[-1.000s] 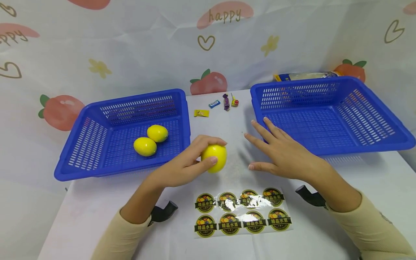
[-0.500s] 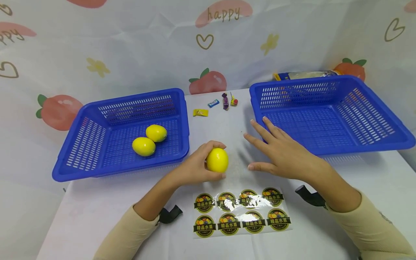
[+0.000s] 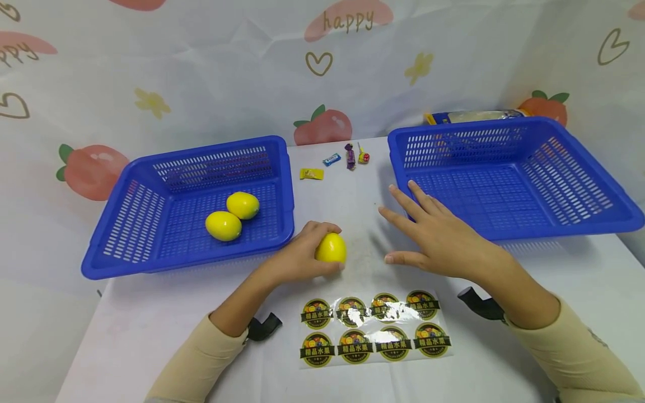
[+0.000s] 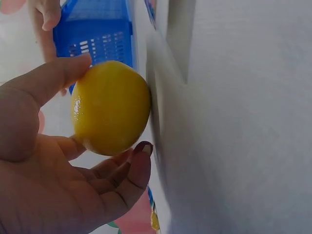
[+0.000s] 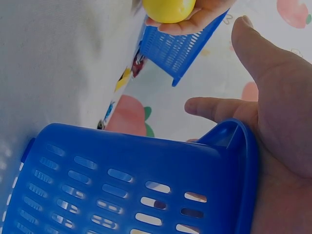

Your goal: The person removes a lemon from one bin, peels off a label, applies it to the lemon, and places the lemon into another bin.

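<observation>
My left hand point(image 3: 297, 257) grips a yellow lemon point(image 3: 331, 248) between thumb and fingers, low over the middle of the table. In the left wrist view this lemon point(image 4: 111, 108) is right at the table surface, seemingly touching it. Two more lemons, one nearer point(image 3: 223, 226) and one farther point(image 3: 243, 205), lie side by side in the left blue basket point(image 3: 191, 259). My right hand point(image 3: 438, 238) is held with fingers spread, holding nothing, at the near left corner of the right blue basket point(image 3: 569, 231). The right wrist view has that basket's rim point(image 5: 246, 170) against the hand.
A sheet of round fruit stickers point(image 3: 375, 329) lies at the front of the table. Between the baskets, toward the back, are a yellow candy point(image 3: 311, 174), a blue candy point(image 3: 331, 160), a purple candy point(image 3: 350, 157) and a lollipop point(image 3: 363, 157). A packet point(image 3: 473, 116) sits behind the right basket.
My left hand has turned the lemon and shifted it slightly toward me, then lowered it to the table. The right hand stays put.
</observation>
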`<state>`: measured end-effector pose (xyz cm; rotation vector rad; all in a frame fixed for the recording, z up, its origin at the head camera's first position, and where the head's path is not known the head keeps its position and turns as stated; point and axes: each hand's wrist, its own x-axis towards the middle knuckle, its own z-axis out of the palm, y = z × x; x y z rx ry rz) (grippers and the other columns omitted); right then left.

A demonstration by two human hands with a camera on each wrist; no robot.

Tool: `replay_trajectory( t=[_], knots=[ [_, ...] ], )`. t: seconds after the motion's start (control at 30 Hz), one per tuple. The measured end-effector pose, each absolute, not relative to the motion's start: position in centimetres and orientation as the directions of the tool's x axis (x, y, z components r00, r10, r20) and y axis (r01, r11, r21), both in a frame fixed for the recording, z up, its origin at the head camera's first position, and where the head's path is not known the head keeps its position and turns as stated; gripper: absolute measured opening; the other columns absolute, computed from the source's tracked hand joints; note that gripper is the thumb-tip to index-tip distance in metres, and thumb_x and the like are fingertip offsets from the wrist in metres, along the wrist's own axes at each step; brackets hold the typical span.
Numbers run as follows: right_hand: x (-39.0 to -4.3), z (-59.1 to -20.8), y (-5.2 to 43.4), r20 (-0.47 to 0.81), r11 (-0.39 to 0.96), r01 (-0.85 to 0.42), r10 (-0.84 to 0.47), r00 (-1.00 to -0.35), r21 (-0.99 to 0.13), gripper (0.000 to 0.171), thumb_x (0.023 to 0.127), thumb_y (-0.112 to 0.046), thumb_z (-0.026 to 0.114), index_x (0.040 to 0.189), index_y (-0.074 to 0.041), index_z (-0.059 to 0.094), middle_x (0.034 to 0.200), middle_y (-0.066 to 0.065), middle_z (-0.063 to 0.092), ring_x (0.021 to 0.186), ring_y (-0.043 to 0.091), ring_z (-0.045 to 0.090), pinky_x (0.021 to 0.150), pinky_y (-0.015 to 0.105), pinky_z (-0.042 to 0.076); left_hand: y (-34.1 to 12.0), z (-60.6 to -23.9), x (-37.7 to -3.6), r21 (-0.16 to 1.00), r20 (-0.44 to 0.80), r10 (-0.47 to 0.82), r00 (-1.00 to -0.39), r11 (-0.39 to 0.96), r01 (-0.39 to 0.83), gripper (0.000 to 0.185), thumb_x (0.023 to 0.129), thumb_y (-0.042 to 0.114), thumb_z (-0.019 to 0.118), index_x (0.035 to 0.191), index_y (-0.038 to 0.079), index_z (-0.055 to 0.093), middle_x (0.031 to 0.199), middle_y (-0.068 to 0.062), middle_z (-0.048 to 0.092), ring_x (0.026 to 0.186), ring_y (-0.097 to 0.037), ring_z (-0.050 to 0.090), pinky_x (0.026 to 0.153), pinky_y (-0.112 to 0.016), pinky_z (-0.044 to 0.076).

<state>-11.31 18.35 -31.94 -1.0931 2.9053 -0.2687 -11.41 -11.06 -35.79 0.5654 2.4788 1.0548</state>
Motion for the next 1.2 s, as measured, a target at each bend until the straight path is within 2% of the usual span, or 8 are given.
replay_trajectory(
  t=[0.2,0.37,0.5,0.67,0.97,1.2],
  knots=[
    [-11.3,-32.0,18.3,0.038,0.739,-0.651,-0.655,-0.754,-0.174,0.082,0.093,-0.063,0.058,0.156,-0.015,0.038,0.166,0.015,0.010,0.150,0.042,-0.002,0.113,0.066,0.019,-11.3,-35.5,-11.4,0.744,-0.193,0.517,-0.834,0.631,0.219,0.068,0.086,0.030,0.078,0.144,0.013,0.047,0.135,-0.016,0.044,0.108,-0.028,0.052,0.089,-0.042,0.051],
    [-11.3,-31.9,18.3,0.030,0.740,-0.650,-0.656,-0.754,-0.175,0.082,0.093,-0.063,0.058,0.156,-0.016,0.038,0.166,0.015,0.009,0.150,0.042,-0.003,0.113,0.066,0.018,-11.6,-35.4,-11.5,0.738,-0.208,0.527,-0.824,0.638,0.222,0.076,0.083,0.030,0.081,0.147,0.014,0.043,0.137,-0.016,0.041,0.110,-0.029,0.052,0.092,-0.044,0.050],
    [-11.3,-31.8,18.3,0.032,0.739,-0.652,-0.657,-0.753,-0.170,0.081,0.093,-0.062,0.059,0.156,-0.015,0.039,0.166,0.015,0.009,0.150,0.043,-0.001,0.113,0.066,0.019,-11.7,-35.3,-11.5,0.731,-0.226,0.534,-0.815,0.645,0.220,0.082,0.081,0.023,0.083,0.150,0.014,0.041,0.140,-0.016,0.038,0.112,-0.029,0.050,0.093,-0.045,0.049],
    [-11.3,-31.8,18.3,0.031,0.739,-0.652,-0.657,-0.753,-0.170,0.081,0.092,-0.062,0.059,0.155,-0.015,0.039,0.166,0.016,0.009,0.150,0.041,-0.003,0.114,0.065,0.019,-11.7,-35.4,-11.5,0.720,-0.214,0.539,-0.814,0.650,0.241,0.079,0.078,0.014,0.084,0.147,0.013,0.046,0.138,-0.015,0.040,0.111,-0.029,0.051,0.094,-0.045,0.049],
    [-11.3,-31.9,18.3,0.027,0.745,-0.647,-0.652,-0.757,-0.161,0.081,0.092,-0.063,0.059,0.154,-0.014,0.041,0.166,0.016,0.010,0.150,0.040,-0.005,0.113,0.066,0.019,-10.5,-36.1,-11.3,0.715,-0.146,0.529,-0.836,0.640,0.281,0.077,0.078,0.028,0.086,0.144,0.012,0.050,0.131,-0.013,0.049,0.103,-0.023,0.056,0.086,-0.037,0.053],
    [-11.3,-31.9,18.2,0.030,0.744,-0.648,-0.653,-0.757,-0.164,0.081,0.092,-0.062,0.060,0.154,-0.014,0.042,0.166,0.016,0.011,0.150,0.043,-0.002,0.113,0.066,0.020,-10.4,-35.9,-10.9,0.672,-0.155,0.525,-0.837,0.677,0.300,0.087,0.074,0.026,0.090,0.147,0.012,0.046,0.139,-0.013,0.046,0.111,-0.025,0.056,0.095,-0.042,0.050]
  ],
)
